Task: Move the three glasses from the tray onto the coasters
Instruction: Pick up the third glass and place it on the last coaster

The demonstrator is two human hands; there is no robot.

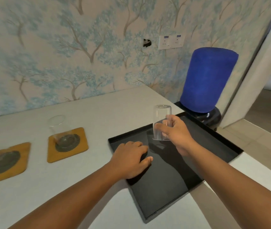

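Clear upturned glass [162, 123] grasped by right hand [176, 134] above black tray [164, 187], left hand [131, 160] released, flat.

The room was evenly and softly lit. The arms threw soft shadows across the black tray [214, 146]. Motion blur smeared the coasters [67, 144] and the glass [58, 128] at the left. Wide-angle distortion bent the door frame [253, 63] and stretched the edges.
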